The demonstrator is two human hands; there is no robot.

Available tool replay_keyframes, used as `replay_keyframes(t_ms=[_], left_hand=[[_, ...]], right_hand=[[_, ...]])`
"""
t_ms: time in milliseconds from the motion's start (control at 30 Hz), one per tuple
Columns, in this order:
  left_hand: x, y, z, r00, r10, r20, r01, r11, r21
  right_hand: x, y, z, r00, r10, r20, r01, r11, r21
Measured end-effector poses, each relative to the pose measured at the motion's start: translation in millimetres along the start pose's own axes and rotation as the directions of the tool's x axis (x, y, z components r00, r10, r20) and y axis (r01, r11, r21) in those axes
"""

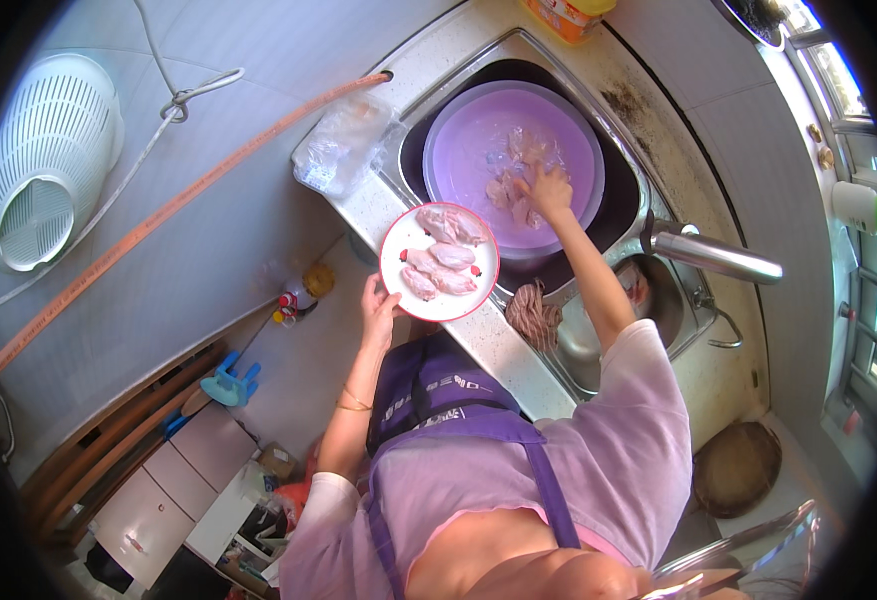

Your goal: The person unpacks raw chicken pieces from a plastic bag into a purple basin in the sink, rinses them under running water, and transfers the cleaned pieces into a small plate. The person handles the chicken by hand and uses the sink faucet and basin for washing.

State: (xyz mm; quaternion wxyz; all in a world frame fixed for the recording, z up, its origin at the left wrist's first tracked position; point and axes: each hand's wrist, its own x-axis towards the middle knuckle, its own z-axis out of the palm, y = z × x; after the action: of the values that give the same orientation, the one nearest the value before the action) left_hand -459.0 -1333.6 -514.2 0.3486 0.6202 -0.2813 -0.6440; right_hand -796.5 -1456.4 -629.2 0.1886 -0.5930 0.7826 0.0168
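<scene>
My left hand [380,309] grips the lower left edge of a round white plate [444,304] with a red rim and strawberry prints. Several raw chicken wing pieces [451,256] lie on the plate. Inside the steel sink, a purple plastic basin [462,191] holds water with more raw chicken pieces [515,191] in it. My right hand [551,187] reaches down into the basin, fingers spread over the pieces; whether the fingertips pinch one is hidden by water and glare. A striped brown cloth [533,315] hangs over the divider between the two sink bowls.
A clear plastic bag [348,142] lies on the counter left of the basin. The steel faucet [716,251] juts out on the right, above a smaller sink bowl [667,300]. An orange tub [566,19] stands behind the sink. An orange hose [205,184] crosses the left side.
</scene>
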Motion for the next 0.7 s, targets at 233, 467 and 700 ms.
replay_keyframes(t_ms=[233, 467, 700], left_hand=[[-10, -9, -3, 1.000, 0.008, -0.027, -0.009, 1.000, -0.029], [-13, -10, -2, 0.998, -0.001, -0.069, -0.002, 0.999, -0.046], [-7, -10, -3, 0.999, 0.045, -0.008, -0.046, 0.999, -0.012]], right_hand=[[-2, -40, 72, 0.995, -0.094, 0.021, 0.096, 0.962, -0.255], [0, -44, 102, 0.955, -0.297, 0.016, 0.293, 0.949, 0.116], [18, 9, 89, 0.994, -0.045, -0.095, 0.098, 0.715, 0.692]])
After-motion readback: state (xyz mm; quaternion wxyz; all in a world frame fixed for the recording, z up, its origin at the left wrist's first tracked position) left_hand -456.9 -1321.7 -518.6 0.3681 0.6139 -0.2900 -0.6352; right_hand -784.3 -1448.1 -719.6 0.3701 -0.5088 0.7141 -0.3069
